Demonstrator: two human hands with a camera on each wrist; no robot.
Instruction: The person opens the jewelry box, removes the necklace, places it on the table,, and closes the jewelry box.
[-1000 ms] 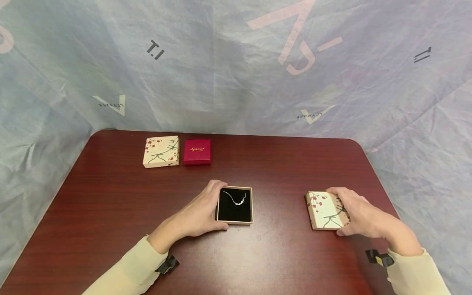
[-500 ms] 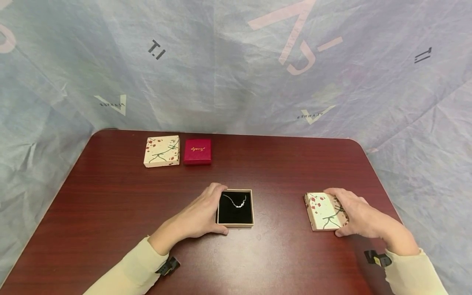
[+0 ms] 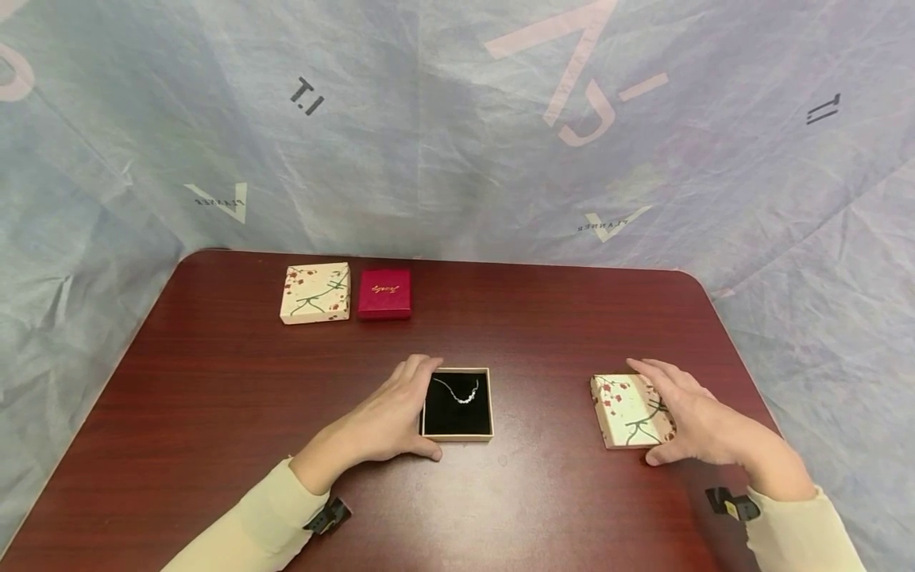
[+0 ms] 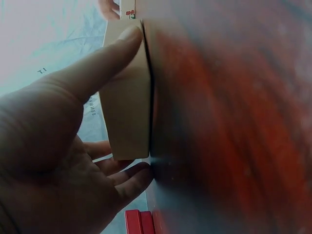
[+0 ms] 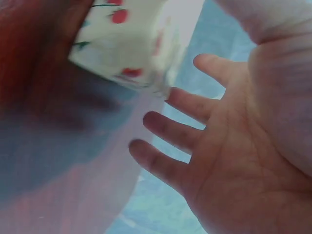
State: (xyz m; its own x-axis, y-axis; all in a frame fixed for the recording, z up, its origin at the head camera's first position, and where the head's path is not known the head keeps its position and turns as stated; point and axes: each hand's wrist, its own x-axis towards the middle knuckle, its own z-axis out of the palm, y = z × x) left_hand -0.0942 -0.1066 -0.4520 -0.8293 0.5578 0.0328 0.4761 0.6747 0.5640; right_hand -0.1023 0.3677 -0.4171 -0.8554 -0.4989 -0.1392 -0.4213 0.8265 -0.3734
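Observation:
In the head view, an open jewelry box (image 3: 455,438) with a black lining sits mid-table, a silver chain necklace (image 3: 465,400) on the lining. My left hand (image 3: 386,413) stands around its left side, thumb near the front edge and fingers by the back corner, looking loosened. In the left wrist view the straight thumb crosses in front of the box's plain side (image 4: 127,117). At the right lies a floral box lid (image 3: 629,409). Thumb and fingers of my right hand (image 3: 704,417) are spread around it, apart from its edges; the right wrist view shows loosely extended fingers (image 5: 180,134).
A floral box (image 3: 314,294) and a small dark red box (image 3: 384,294) with gold lettering stand side by side at the table's back left. Printed grey cloth (image 3: 429,143) hangs behind and beside the brown table (image 3: 543,318).
The jewelry box with its necklace has shifted slightly toward me, then stopped. My right thumb and fingers have spread away from the floral lid. The left hand has loosened a little.

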